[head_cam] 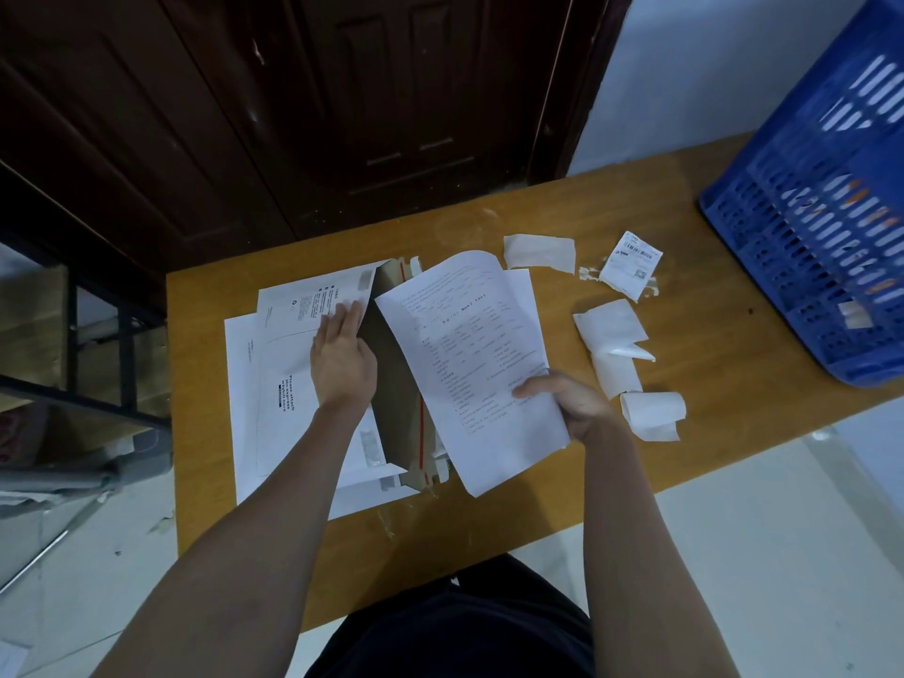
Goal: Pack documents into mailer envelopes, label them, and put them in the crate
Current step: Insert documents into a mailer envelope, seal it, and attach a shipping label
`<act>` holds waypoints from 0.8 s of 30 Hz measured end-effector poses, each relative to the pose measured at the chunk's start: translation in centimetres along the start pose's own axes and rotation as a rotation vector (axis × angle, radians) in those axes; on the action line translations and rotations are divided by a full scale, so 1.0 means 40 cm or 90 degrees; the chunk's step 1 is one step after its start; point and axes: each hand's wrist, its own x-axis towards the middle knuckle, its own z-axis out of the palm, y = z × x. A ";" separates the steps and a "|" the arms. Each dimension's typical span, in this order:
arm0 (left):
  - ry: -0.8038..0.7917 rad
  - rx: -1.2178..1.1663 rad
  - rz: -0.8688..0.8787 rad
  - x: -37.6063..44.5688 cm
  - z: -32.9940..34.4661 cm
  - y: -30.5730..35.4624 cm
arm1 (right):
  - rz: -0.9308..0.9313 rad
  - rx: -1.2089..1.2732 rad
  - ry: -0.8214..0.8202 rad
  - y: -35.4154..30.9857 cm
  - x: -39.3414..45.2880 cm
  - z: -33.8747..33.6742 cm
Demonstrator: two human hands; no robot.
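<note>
We are at the packing step: the document goes into the mailer, and labelling and crating are not yet done. The mailer envelope [313, 384] lies on top of a small stack of white mailers on the wooden counter [489, 530], with its mouth facing right and its brown inside and red-striped seal flap showing.

Our left hand [342, 357] rests on the mailer's upper face with fingers straight and together, the fingertips at the lip of the opening, lifting or holding that face back so the mouth gapes. Our right hand [570, 403] pinches the printed document sheets [469, 364] at their near right edge, thumb on top and fingers curled beneath. The sheets hang just right of the mailer's mouth, their left edge over the brown flap, the far end bowed upward.

As we judge it, the next move calls for sliding the sheets leftward into the gap while the left hand keeps the mouth open. The curled far corner could catch on the lip, so we should flatten the sheets first.

Right of the mailer, well apart from it, lie torn white backing scraps [611, 345] and a small printed shipping label [631, 265]. The blue slatted crate [822, 227] stands farther right still, at the counter's end.
</note>
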 end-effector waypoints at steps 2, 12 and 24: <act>-0.003 0.001 -0.001 -0.002 0.003 0.006 | -0.001 -0.018 0.002 -0.010 0.000 0.004; -0.033 0.011 0.025 -0.020 0.023 0.023 | -0.057 -0.037 0.026 -0.044 0.048 0.086; -0.045 -0.007 0.014 -0.026 0.027 0.031 | -0.002 0.020 0.109 -0.016 0.096 0.143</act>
